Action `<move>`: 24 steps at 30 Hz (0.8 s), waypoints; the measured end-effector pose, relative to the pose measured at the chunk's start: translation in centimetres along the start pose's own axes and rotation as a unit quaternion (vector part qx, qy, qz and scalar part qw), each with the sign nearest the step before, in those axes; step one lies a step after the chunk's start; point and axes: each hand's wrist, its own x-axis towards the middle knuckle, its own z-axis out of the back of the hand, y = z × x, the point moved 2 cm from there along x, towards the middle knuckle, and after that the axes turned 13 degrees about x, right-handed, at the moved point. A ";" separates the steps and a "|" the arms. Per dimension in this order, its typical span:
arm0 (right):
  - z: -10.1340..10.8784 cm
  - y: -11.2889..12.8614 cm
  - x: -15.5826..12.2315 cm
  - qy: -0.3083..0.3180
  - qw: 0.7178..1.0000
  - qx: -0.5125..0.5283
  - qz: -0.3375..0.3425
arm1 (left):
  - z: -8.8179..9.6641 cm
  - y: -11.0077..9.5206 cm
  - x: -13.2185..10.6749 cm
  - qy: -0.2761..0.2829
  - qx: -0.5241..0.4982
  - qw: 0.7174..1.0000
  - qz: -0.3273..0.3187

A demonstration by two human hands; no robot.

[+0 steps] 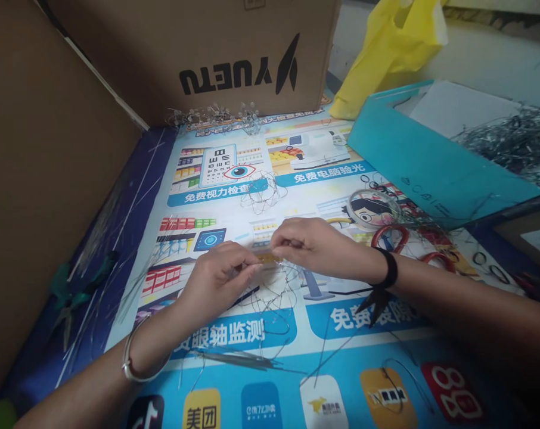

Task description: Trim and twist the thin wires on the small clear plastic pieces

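Two bare hands in the head view, left hand (220, 277) and right hand (308, 247), meet close together over a printed poster (306, 208) that covers much of the blue counter (158, 156). Left fingers are pinched, thumb against index; right fingers are curled in and pinched too. Both are on the top of a thin wire frame (274, 292), which sits right under them on the poster, though honestly the exact strand is too fine to make out. The left wrist has a silver bracelet (127, 360) and the right one a black band (390, 268).

Just beyond the hands sits a second wire cage (263, 192), and nearer the person there's a bundle of loose wires (243, 359). Under and beside the right forearm: red-handled scissors (378, 304), with a roll of clear tape (372, 208) near their handles. Off to the left, green-handled pliers (67, 319) lie on the blue part. At the back stands a cardboard box (131, 65) with "YUETU" upside down, next to a yellow plastic bag (386, 53), and a teal box (426, 161) full of tangled wire (511, 137).
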 end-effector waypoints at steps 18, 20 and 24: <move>0.1 -0.8 -0.7 0.023 0.985 -0.108 -0.136 | -0.6 0.3 -0.6 -0.038 0.035 0.999 0.005; 0.0 -0.7 -0.7 0.023 0.986 -0.099 -0.128 | -0.6 0.3 -0.6 -0.034 0.034 0.999 0.010; -0.1 -0.4 -0.6 0.014 0.991 -0.085 -0.107 | -0.6 0.2 -0.6 -0.038 0.038 0.998 0.015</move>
